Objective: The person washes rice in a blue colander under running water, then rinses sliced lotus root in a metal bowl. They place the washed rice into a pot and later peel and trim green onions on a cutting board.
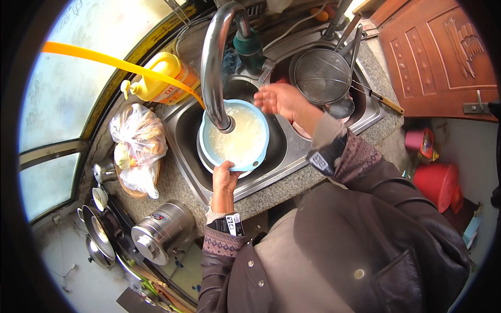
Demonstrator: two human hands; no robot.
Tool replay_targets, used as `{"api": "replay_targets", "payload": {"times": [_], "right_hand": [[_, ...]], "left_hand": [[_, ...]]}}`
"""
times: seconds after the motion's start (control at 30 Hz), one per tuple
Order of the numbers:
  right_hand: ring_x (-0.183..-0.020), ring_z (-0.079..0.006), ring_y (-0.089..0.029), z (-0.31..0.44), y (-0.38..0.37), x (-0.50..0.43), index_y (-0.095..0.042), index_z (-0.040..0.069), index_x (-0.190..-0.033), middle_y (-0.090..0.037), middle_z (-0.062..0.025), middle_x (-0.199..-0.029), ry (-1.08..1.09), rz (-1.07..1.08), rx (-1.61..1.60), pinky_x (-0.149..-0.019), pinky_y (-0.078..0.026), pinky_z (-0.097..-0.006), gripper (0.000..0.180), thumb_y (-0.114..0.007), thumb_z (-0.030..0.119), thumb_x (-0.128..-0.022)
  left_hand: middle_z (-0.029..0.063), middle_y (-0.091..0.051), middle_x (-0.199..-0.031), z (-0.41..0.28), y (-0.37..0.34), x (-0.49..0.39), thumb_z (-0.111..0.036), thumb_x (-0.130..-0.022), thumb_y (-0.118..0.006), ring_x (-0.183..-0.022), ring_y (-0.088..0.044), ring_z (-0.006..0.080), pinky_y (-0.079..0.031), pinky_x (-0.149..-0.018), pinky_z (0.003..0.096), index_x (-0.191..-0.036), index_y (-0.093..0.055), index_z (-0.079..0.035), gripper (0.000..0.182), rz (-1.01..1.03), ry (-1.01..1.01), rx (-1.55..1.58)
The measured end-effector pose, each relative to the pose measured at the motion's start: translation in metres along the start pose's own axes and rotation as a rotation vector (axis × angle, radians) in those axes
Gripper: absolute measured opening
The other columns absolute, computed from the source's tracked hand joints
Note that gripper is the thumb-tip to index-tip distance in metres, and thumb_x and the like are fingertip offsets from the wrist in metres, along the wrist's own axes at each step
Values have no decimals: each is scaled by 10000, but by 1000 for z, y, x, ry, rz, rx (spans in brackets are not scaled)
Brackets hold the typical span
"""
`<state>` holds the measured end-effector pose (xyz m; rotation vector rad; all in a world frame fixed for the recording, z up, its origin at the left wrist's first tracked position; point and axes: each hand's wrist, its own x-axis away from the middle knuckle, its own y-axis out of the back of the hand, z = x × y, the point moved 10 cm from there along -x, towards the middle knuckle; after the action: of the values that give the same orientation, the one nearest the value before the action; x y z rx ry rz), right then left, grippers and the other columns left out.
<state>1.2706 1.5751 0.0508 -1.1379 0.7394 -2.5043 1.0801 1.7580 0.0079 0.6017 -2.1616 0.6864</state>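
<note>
My left hand (225,180) grips the near rim of a light blue plastic bowl (264,124) held over the left basin of a steel double sink (299,146). Cloudy whitish water with pale grains (244,135) fills the bowl; they look like rice. Part of another pale vessel shows beneath it. The curved chrome faucet (214,74) ends above the bowl; whether water runs is unclear. My right hand (280,99), slightly blurred, is raised between the two basins, fingers apart and holding nothing. Beside it, a round mesh strainer (323,76) lies over the right basin.
Left of the sink stand a yellow pump jug (168,76), a basket with plastic-bagged food (139,137) and a lidded steel pot (164,231). A dark green bottle (249,51) is behind the faucet. A wooden-handled utensil (387,104) juts over the right edge. An orange strap (129,66) crosses the upper left.
</note>
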Motion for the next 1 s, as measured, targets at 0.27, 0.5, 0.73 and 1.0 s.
{"api": "replay_targets", "payload": {"times": [0.27,0.5,0.73,1.0], "right_hand": [[-1021,-370,-516,-23,-71,22,-481,-42,-1112,-551,-224,-1040,783,-77,1141,-870,-414,-382,332,-510,73,-803],[-916,-365,-526,-51,-110,22,-529,-16,-997,-535,-202,-1000,794,178,1512,-851,-423,-410,298,-495,-17,-702],[-994,-334,-489,-25,-106,45,-541,-32,-964,-528,-181,-1027,1057,42,1674,-865,-420,-396,281,-478,-36,-691],[-999,-359,-491,-43,-91,35,-518,-29,-1047,-522,-208,-1052,892,185,1756,-860,-416,-407,333,-471,-37,-717]], "left_hand": [[182,-548,-1043,26,-10,3,56,-701,-425,-868,-607,336,-551,-670,450,-1140,-418,68,439,36,21,3],[153,-554,-981,31,-32,13,56,-691,-413,-788,-620,293,-555,-595,391,-1140,-422,34,449,119,8,-44],[150,-555,-967,31,-47,21,44,-696,-380,-697,-617,249,-535,-501,339,-1179,-402,14,485,111,-1,-46],[165,-550,-1021,21,-56,20,46,-698,-388,-798,-629,283,-565,-559,371,-1198,-389,18,500,125,16,-106]]}}
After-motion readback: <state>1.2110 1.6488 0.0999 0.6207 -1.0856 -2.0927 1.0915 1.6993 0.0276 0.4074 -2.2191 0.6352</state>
